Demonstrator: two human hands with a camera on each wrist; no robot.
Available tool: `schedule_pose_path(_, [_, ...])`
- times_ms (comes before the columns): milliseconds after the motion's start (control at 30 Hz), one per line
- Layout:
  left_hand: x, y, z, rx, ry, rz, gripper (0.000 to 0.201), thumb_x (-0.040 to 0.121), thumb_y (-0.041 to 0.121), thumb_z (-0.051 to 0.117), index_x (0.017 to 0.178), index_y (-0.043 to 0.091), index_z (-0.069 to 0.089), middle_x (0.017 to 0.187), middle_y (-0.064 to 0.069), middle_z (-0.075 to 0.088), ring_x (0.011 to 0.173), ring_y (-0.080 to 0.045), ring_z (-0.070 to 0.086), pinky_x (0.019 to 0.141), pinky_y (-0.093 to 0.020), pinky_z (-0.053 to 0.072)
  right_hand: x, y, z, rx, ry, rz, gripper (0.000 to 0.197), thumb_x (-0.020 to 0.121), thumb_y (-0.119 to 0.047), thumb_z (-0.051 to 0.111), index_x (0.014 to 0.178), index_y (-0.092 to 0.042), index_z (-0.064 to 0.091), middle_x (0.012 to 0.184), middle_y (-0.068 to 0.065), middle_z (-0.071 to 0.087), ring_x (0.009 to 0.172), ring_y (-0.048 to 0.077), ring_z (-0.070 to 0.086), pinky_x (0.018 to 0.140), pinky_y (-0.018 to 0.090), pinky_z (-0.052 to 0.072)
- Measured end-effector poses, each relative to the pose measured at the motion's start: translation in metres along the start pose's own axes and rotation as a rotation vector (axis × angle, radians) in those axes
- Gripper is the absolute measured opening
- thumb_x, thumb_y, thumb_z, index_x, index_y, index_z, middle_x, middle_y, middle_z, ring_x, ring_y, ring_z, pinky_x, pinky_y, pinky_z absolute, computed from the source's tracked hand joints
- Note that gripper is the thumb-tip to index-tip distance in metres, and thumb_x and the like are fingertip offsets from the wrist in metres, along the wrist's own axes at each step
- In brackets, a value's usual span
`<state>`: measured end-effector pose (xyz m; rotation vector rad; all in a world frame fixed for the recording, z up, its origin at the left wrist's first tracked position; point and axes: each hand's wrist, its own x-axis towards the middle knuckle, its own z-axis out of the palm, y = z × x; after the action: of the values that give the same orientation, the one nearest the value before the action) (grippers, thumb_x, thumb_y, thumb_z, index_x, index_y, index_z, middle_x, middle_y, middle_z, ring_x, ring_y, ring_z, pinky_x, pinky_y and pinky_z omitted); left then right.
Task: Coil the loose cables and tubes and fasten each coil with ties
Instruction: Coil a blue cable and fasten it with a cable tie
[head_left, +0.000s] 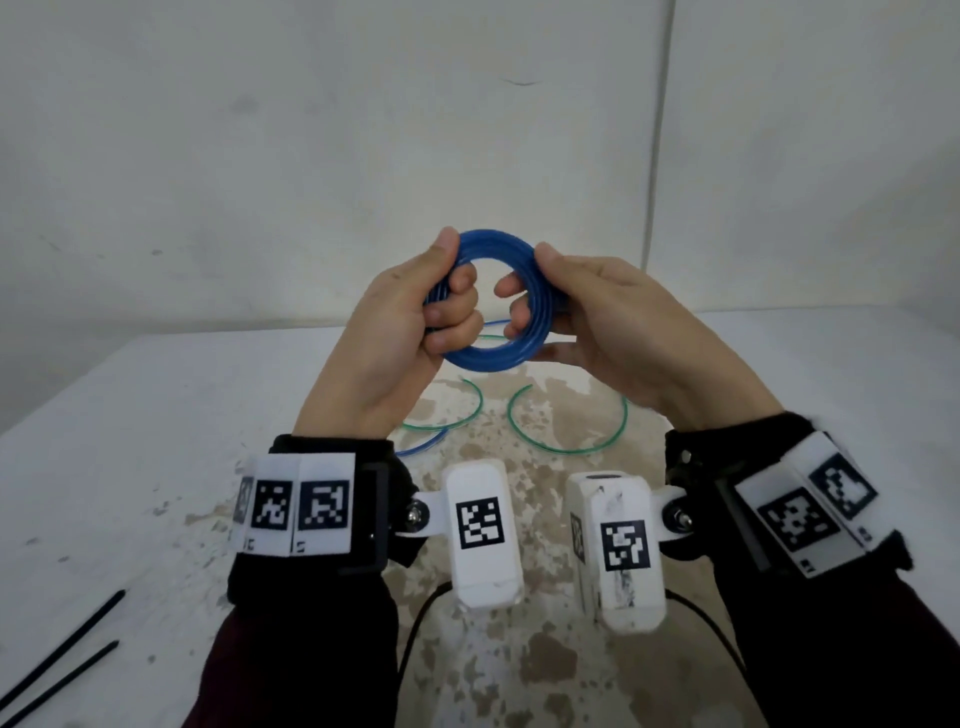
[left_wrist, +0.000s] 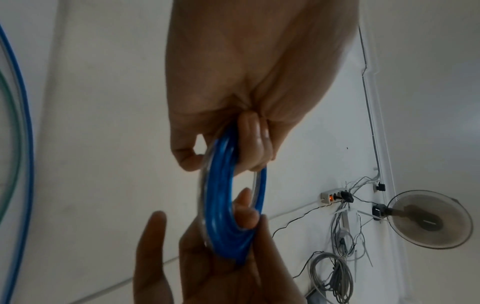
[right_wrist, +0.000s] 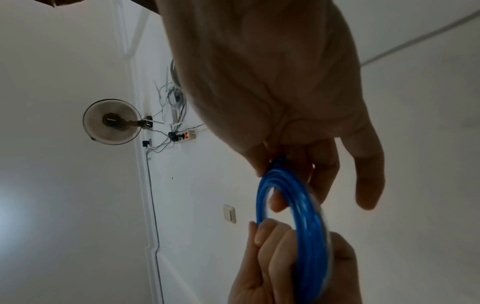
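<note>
I am working above the worn white desk (head_left: 156, 415), holding the coiled translucent blue plastic tube (head_left: 488, 358) upright between both hands: left hand (head_left: 400, 332) gripping its left rim, right hand (head_left: 613, 332) its right. Black plastic ties (head_left: 67, 639) are lying down-left, nearer my left.

Behind the fingers, each wrist wears a black band (head_left: 332, 452) carrying white blocks printed with black-and-white square code markers (head_left: 323, 508), over dark maroon sleeves (head_left: 291, 670). A white box camera (head_left: 483, 530) with its own square marker hangs off the inner side of the left band on a small bracket with a silver screw (head_left: 415, 515), and a second white box (head_left: 621, 545), scuffed with dark smudges, is mounted likewise on the right band. A thin black cable (head_left: 415, 623) runs back from each box toward the sleeves.
</note>
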<state>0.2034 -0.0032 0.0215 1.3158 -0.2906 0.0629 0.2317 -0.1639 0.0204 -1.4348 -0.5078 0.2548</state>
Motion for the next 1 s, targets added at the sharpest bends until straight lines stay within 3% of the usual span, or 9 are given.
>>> schedule_pose_path(133, [0.001,0.000,-0.001,-0.043,0.078,0.058,0.041,0.103,0.035,0.033,0.067,0.015,0.040,0.048,0.009,0.023,0.042,-0.007,0.019,0.049,-0.020,0.019,0.002,0.002,0.006,0.041,-0.010,-0.004,0.044,0.104,-0.032,0.031,0.085,-0.010,0.064,0.066,0.001,0.067,0.077,0.018,0.063,0.087,0.036,0.051])
schedule_pose_path(367, [0.004,-0.006,0.005,-0.061,0.048,0.022,0.041,0.102,0.029,0.030,0.066,0.012,0.040,0.046,0.005,0.028,0.040,-0.012,0.028,0.051,-0.022,0.028,0.008,0.010,0.003,0.087,0.031,-0.048,0.039,0.105,-0.028,0.028,0.075,-0.012,0.048,0.052,-0.007,0.043,0.059,0.013,0.043,0.070,0.024,0.042])
schedule_pose_path(433, [0.003,-0.005,0.004,-0.004,-0.003,-0.045,0.040,0.100,0.028,0.028,0.065,0.012,0.041,0.043,0.002,0.031,0.039,-0.016,0.037,0.062,-0.030,0.036,0.010,0.013,0.000,0.012,0.027,-0.053,0.039,0.104,-0.030,0.029,0.074,-0.013,0.047,0.052,-0.008,0.039,0.057,0.012,0.043,0.072,0.027,0.039])
schedule_pose_path(533, [0.000,-0.003,-0.002,0.129,-0.028,-0.110,0.043,0.102,0.035,0.031,0.067,0.013,0.041,0.043,0.005,0.033,0.039,-0.017,0.043,0.082,-0.039,0.035,0.011,0.017,0.000,-0.061,0.015,-0.069,0.038,0.104,-0.031,0.033,0.073,-0.015,0.049,0.060,-0.003,0.036,0.052,0.008,0.041,0.076,0.034,0.035])
schedule_pose_path(600, [-0.002,-0.005,-0.003,0.174,-0.019,-0.101,0.043,0.102,0.036,0.031,0.068,0.014,0.041,0.044,0.006,0.032,0.041,-0.016,0.045,0.088,-0.040,0.036,0.012,0.019,0.001,-0.090,0.024,-0.072,0.038,0.103,-0.032,0.034,0.073,-0.015,0.049,0.062,-0.002,0.035,0.051,0.007,0.041,0.076,0.035,0.035])
schedule_pose_path(667, [-0.005,-0.008,-0.004,0.170,-0.002,-0.085,0.042,0.103,0.035,0.030,0.068,0.013,0.041,0.044,0.006,0.033,0.043,-0.016,0.049,0.087,-0.040,0.039,0.012,0.020,0.003,-0.114,0.027,-0.057,0.039,0.104,-0.032,0.033,0.072,-0.015,0.048,0.055,-0.007,0.035,0.052,0.008,0.041,0.074,0.032,0.035])
schedule_pose_path(800, [-0.017,-0.013,-0.010,0.202,0.077,-0.111,0.043,0.102,0.035,0.034,0.069,0.011,0.049,0.048,0.001,0.044,0.054,-0.020,0.061,0.075,-0.032,0.046,0.010,0.029,0.014,-0.112,0.011,-0.008,0.040,0.104,-0.033,0.033,0.072,-0.014,0.048,0.047,-0.012,0.035,0.055,0.011,0.040,0.071,0.029,0.034])
schedule_pose_path(900, [-0.029,-0.009,-0.020,0.349,0.163,-0.143,0.046,0.102,0.036,0.035,0.075,0.008,0.060,0.060,-0.004,0.059,0.068,-0.026,0.066,0.077,-0.031,0.049,0.009,0.037,0.029,-0.080,0.001,0.016,0.040,0.104,-0.031,0.033,0.071,-0.013,0.048,0.046,-0.012,0.036,0.058,0.015,0.039,0.068,0.027,0.035])
schedule_pose_path(1000, [-0.046,-0.001,-0.037,0.561,0.293,-0.190,0.051,0.103,0.041,0.031,0.080,0.010,0.064,0.069,-0.006,0.066,0.068,-0.024,0.065,0.077,-0.034,0.050,0.010,0.045,0.045,-0.032,-0.002,0.017,0.039,0.104,-0.030,0.034,0.072,-0.013,0.049,0.051,-0.009,0.038,0.050,0.009,0.039,0.070,0.030,0.035])
